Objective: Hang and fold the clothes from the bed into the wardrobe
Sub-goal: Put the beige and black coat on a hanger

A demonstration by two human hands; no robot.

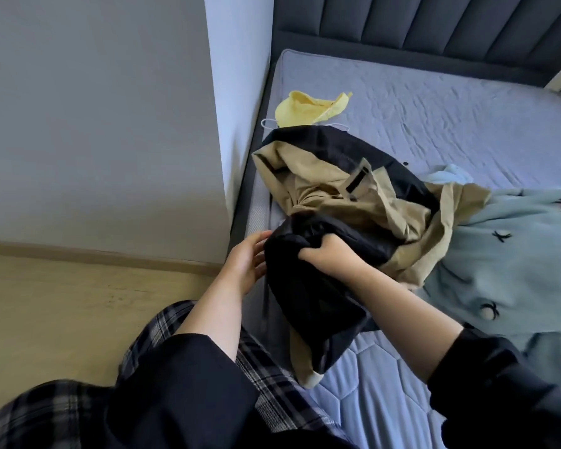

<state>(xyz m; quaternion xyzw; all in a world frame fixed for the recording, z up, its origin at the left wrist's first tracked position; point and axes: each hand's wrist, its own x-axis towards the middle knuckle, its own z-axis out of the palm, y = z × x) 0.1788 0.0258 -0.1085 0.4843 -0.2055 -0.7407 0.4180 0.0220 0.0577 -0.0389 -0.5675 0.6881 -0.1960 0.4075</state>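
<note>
Bed [467, 102] left edge: right grip [329, 254] clenched on black garment [311, 296] draping over edge. Left grip [246, 264] released, just beside it. Khaki jacket [331, 189], blue garment [515, 254], yellow garment [305, 108] on mattress. Floor [62, 303] strip to left, up to wall [94, 124].

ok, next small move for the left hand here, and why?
Probably close the left hand on the black fabric next to the right hand. The right grips a bunch of it, the left is open alongside, and the fabric lies bunched against the tan garment on the bed, so two grips should lift it free more cleanly.
</note>
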